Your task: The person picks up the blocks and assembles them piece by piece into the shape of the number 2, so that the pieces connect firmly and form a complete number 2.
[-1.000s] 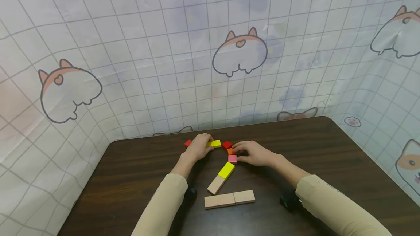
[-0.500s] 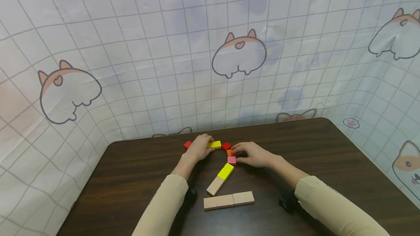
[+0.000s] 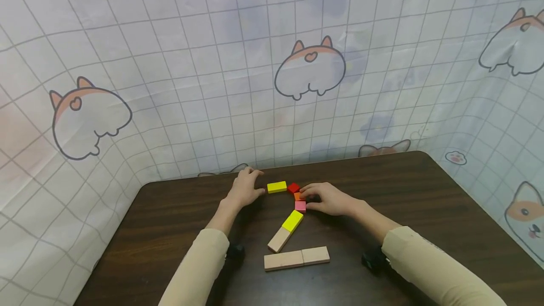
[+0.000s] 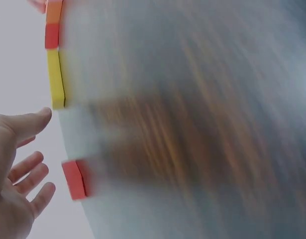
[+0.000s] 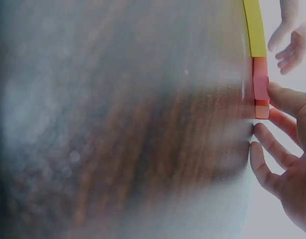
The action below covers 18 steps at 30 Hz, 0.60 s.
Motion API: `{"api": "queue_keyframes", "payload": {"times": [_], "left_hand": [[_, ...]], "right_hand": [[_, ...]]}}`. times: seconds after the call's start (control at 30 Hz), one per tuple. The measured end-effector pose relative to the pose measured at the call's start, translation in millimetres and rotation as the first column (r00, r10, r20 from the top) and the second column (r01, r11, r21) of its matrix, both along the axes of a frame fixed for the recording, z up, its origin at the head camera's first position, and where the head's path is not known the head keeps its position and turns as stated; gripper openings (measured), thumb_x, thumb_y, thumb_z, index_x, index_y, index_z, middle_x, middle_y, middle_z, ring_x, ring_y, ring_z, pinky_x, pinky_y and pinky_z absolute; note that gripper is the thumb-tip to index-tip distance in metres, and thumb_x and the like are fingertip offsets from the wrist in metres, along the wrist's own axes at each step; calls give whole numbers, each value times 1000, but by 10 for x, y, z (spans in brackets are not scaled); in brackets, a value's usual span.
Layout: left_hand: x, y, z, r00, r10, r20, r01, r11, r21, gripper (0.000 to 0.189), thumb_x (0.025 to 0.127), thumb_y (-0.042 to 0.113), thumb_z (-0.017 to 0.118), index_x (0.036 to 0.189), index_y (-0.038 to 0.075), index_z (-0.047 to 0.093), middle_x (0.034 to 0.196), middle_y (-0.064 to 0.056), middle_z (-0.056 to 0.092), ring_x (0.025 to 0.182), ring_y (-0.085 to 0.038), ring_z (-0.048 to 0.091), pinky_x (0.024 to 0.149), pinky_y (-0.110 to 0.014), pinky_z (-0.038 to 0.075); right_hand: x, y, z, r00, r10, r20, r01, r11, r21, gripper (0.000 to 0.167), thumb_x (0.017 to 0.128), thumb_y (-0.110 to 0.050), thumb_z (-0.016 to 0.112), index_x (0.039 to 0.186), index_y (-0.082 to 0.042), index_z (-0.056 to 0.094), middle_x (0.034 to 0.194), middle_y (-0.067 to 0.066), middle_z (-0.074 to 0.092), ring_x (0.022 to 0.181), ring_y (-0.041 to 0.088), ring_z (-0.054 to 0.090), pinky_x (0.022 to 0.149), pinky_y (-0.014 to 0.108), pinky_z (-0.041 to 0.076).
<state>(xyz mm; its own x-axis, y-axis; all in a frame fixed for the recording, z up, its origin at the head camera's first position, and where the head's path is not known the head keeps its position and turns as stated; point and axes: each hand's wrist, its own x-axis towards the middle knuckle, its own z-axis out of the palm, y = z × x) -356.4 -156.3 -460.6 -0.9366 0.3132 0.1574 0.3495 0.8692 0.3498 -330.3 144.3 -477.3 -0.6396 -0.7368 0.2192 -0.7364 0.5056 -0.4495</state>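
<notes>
In the head view my left hand (image 3: 243, 189) stands just left of a yellow block (image 3: 277, 187), apart from it, fingers spread and holding nothing. A red block (image 4: 74, 180) lies beside its fingers in the left wrist view; the hand hides it in the head view. My right hand (image 3: 331, 200) stays at the right of a curved row: another red block (image 3: 293, 188), an orange block (image 3: 299, 196) and a pink block (image 3: 300, 207). Its thumb touches the pink block (image 5: 261, 88), and its index finger is at the orange one. The other fingers are loosely bent.
A second yellow block (image 3: 293, 221) lies slanted below the pink one, end to end with a plain wooden block (image 3: 279, 240). Two more plain wooden blocks (image 3: 284, 260) form a bar nearer me. The dark table (image 3: 382, 183) ends at a patterned cloth backdrop (image 3: 238, 84).
My left hand has let go of the far yellow block and moved left, now covering the leftmost red block in the head view. The right hand has stayed in place.
</notes>
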Motion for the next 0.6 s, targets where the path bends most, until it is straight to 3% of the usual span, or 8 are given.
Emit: {"api": "queue_keyframes", "payload": {"times": [0.33,0.6], "left_hand": [[39,-390,-24,994,108,13,-109,986,124,53,89,18,82,135,0,62,132,-23,56,125,-43,49,95,-62,39],[24,-509,-98,986,147,80,-161,966,201,52,89,20,83,132,-2,62,127,-20,60,121,-39,55,101,-55,43]], "right_hand": [[-9,15,12,1000,-10,-5,10,1000,6,31,97,-15,73,126,-4,71,133,15,64,124,34,60,104,51,46],[-11,11,-14,1000,-9,-1,9,1000,10,32,97,-16,73,127,-4,71,134,15,64,124,34,60,104,51,46]]}}
